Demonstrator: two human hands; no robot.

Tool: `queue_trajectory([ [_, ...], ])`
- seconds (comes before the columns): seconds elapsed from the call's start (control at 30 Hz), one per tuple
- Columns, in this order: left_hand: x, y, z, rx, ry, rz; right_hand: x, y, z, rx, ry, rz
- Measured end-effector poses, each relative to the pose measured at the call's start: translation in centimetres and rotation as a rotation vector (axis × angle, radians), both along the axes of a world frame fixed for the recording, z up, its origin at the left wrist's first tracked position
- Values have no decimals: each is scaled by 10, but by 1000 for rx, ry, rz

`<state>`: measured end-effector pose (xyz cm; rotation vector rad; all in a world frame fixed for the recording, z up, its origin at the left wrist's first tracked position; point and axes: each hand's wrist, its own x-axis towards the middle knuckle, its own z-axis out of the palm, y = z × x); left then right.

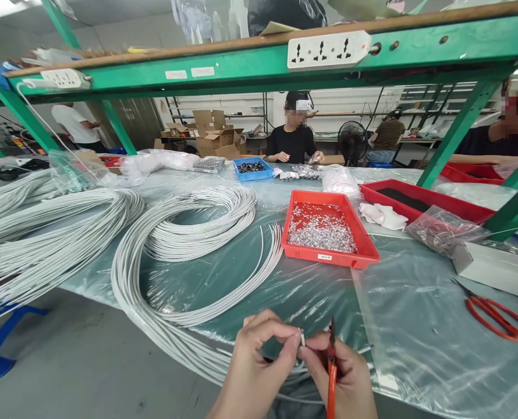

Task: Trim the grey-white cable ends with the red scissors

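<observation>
My left hand [265, 349] pinches the tip of a white cable [302, 337] between thumb and finger, low in the middle of the view. Beside it, touching the same cable end, is my right hand [344, 372]. Orange-handled cutters [332, 372] rest in that right hand, their dark jaws pointing up. Coils of white cable [128, 279] lie on the table to the left, and several loose cable ends fan out above my hands. A red tray [333, 256] of small silvery pieces stands just beyond.
Orange-handled scissors [499, 317] and a white box [495, 267] lie at the right. A blue tray [253, 169] of black parts stands further back. A green shelf frame [241, 73] spans above. A person in black [291, 139] sits across the table.
</observation>
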<state>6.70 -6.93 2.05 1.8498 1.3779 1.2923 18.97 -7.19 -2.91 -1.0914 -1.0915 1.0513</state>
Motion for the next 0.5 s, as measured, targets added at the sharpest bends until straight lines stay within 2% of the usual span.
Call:
queue_trajectory([
  [0.13, 0, -2, 0, 51, 185, 106, -4, 0, -2, 107, -102, -64],
  [0.23, -2, -2, 0, 58, 234, 127, -5, 0, -2, 94, -127, -51],
  [0.4, -6, 0, -1, -55, 133, 103, -3, -2, 3, 5, -97, -7],
  [0.5, -5, -2, -13, -145, 44, 26, 5, -6, 5, -20, -67, 29],
])
